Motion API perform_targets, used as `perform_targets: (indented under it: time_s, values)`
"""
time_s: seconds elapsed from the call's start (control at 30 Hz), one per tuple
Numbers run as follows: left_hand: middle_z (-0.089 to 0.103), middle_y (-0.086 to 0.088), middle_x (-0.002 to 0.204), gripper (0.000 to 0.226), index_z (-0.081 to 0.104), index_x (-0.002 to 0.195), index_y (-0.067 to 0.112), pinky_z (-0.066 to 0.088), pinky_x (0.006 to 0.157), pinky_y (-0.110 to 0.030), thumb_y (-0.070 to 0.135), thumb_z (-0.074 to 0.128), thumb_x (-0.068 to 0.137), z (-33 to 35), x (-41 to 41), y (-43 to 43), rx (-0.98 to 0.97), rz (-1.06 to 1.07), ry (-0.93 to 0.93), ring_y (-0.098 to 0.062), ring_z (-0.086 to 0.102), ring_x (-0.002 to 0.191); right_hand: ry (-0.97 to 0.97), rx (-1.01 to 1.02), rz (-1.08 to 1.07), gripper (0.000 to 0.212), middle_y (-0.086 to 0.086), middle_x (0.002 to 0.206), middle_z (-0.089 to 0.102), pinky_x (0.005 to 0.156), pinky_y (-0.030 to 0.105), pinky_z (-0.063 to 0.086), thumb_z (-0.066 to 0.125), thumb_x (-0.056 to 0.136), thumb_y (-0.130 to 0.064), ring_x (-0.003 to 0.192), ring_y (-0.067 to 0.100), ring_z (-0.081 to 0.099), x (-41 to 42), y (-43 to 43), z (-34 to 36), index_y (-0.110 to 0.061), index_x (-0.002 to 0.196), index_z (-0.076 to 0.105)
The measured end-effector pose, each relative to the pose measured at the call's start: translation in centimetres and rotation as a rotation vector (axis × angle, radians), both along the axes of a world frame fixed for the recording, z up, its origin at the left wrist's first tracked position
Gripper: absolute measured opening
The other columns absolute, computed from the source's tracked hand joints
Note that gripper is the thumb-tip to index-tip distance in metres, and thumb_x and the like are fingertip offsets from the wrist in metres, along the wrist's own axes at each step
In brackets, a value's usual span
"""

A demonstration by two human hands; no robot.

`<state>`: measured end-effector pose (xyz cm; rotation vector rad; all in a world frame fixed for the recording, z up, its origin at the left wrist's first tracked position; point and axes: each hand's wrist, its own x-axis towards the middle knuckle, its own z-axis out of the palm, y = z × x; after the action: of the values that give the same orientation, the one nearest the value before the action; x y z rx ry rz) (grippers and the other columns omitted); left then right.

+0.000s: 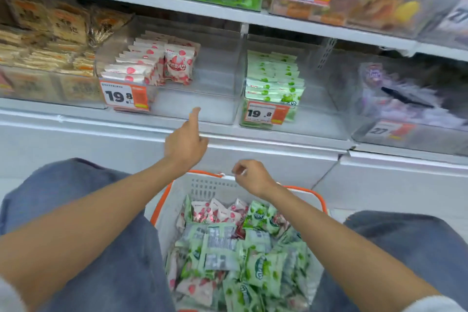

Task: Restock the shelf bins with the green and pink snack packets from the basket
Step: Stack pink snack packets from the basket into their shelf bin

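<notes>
- Watching from the aisle, I'd say this restock is barely a third done. The person is crouched at the shelf with the basket between their knees.
- Leftmost of the two, the clear pink bin (pixel 217 76) has pink strawberry packets (pixel 149 63) stacked only along its left side, behind the 19.8 price tag (pixel 124 95). The right half is bare plastic, so there's loads of room.
- The left hand (pixel 186 143) is up just in front of that bin's lower front edge. One digit points straight up and the rest are curled in. It's carrying nothing that I can see, and it looks a hair short of touching the bin.
- Down below, the white basket (pixel 202 186) with the orange handles is heaped with loose packets (pixel 263 268). Those are mostly green, with pink ones at the far end and poking out underneath.
- The right hand (pixel 253 177) hovers just over the basket's far rim, fingers tucked toward the thumb. There's a small pale glint at the fingertips, and I honestly can't tell whether it's pinching something or empty.
- Over on the right, the green bin (pixel 321 99) has green packets (pixel 274 76) filed along its left wall, and the rest of the bin is open.
- My read is that both bins have a first row in and neither is close to full. With the basket that loaded, most of the work is ahead.
</notes>
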<state>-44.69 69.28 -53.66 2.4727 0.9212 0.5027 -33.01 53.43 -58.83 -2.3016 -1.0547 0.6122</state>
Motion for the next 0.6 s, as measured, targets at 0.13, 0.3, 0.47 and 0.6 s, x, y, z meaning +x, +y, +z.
perform_targets:
  time_s: [0.13,0.3,0.47,0.6]
  values:
    - [0.061,-0.006,0.088,0.045,0.042,0.133,0.015,0.045,0.064,-0.032,0.02,0.053,0.09,-6.3,-1.8,-2.8,-0.231,-0.063,0.294,-0.026,0.059,0.077,0.089,-0.327,-0.024,0.013,0.008,0.101,0.068,0.084,0.029,0.048,0.058,0.088,-0.009,0.094,0.021,0.06,0.9,-6.7,-7.5,-0.011,0.095,0.07]
    - [0.037,-0.001,0.052,0.036,0.035,0.052,0.013,0.033,0.056,-0.025,0.007,0.047,0.086,-11.4,-2.1,-4.4,-0.471,-0.065,0.577,-0.016,0.036,0.05,0.179,-0.471,-0.017,0.034,0.018,0.125,0.062,0.091,0.037,0.052,0.049,0.09,0.001,0.109,0.031,0.061,0.9,-6.2,-12.7,0.0,0.121,0.063]
    - [0.045,-0.004,0.056,0.035,0.041,0.055,0.01,0.042,0.063,-0.03,0.011,0.048,0.09,-14.4,-2.0,-5.0,-0.502,-0.094,0.696,-0.018,0.045,0.055,0.264,-0.454,0.1,0.054,0.015,0.144,0.046,0.106,0.034,0.041,0.047,0.093,0.004,0.129,0.03,0.047,-0.4,-2.6,-15.8,-0.006,0.146,0.038]
    - [0.055,-0.011,0.073,0.023,0.049,0.068,0.008,0.047,0.068,-0.032,0.011,0.046,0.091,-15.6,-2.1,-5.1,-0.592,-0.125,0.704,-0.022,0.052,0.067,0.174,-0.474,0.135,0.061,0.015,0.122,0.061,0.085,0.032,0.05,0.06,0.085,0.002,0.108,0.028,0.059,-0.3,-1.6,-18.3,-0.008,0.142,0.041]
